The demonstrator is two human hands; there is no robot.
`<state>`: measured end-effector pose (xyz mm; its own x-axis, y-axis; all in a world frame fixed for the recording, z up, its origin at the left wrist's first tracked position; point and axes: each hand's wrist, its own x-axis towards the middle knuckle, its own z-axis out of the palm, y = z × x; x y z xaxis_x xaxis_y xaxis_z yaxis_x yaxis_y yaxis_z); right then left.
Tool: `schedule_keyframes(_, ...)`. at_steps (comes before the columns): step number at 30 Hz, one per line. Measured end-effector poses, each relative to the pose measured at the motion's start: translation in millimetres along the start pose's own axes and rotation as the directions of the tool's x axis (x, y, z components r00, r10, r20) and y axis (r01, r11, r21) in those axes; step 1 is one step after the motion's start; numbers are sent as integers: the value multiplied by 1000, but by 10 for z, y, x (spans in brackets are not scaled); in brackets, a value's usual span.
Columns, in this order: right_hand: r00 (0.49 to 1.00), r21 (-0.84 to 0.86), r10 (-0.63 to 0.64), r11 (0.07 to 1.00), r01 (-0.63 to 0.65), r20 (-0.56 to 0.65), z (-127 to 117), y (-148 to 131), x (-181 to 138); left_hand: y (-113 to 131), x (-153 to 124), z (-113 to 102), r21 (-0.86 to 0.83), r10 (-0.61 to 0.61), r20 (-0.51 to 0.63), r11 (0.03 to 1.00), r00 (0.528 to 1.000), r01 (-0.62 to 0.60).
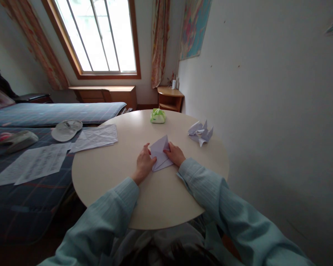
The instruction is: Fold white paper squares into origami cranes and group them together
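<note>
Between my two hands is a folded sheet of white paper [160, 152], with a pointed top and crease lines across its lower part. My left hand [144, 162] grips its left edge, the thumb lying over the front of the paper. On the other side, my right hand [177, 153] pinches the right edge, thumb on top and the other fingers partly hidden behind it. The paper is just above or on the round table [105, 184]; which of the two I cannot tell.
Folded paper pieces [200, 133] lie at the table's right. A green tissue pack [158, 116] stands at the far side. White sheets [97, 138] overlap the left edge, near a cap [66, 130] on the bed [30, 207]. A wall [266, 129] rises at the right.
</note>
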<state>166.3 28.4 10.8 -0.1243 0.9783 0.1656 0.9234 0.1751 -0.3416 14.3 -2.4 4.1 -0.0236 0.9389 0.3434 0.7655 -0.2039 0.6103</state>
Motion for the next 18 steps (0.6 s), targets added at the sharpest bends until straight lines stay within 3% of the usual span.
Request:
schedule_keyframes(9,999,28,-46,999,46,-10,21,-2,-4,28,-23,24,-65,94,44,994,995,-91)
schedule_keyframes(18,998,43,-60,997,61,-38,33,13,6,32,-24,45,-103,40,40,994,998,-35)
